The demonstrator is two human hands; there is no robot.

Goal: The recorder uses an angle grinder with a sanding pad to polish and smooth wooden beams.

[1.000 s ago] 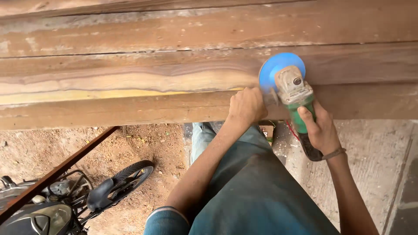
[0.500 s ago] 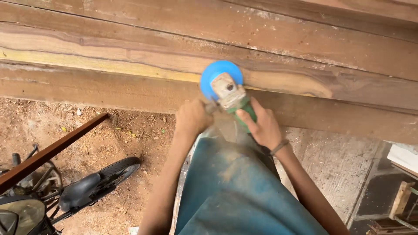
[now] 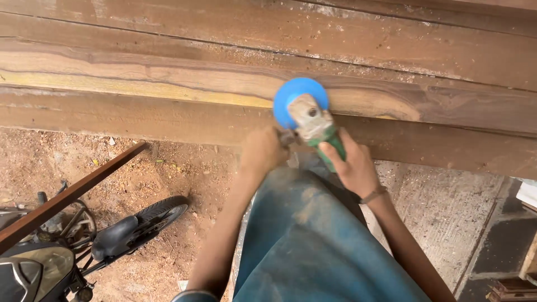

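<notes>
A green angle grinder with a round blue disc presses against a long wooden plank with a sanded pale and yellow streak. My right hand grips the grinder's green body from behind. Just left of the grinder head, my left hand is closed around its side handle. A dusty blue garment covers my front below both hands.
Stacked wooden planks run across the whole top. A parked motorcycle and a slanted brown wooden bar stand at the lower left on reddish soil. Concrete floor lies at the right.
The view swung from the plank's right part toward its left over the second. In the last half second the grinder and both hands shifted slightly right along the plank.
</notes>
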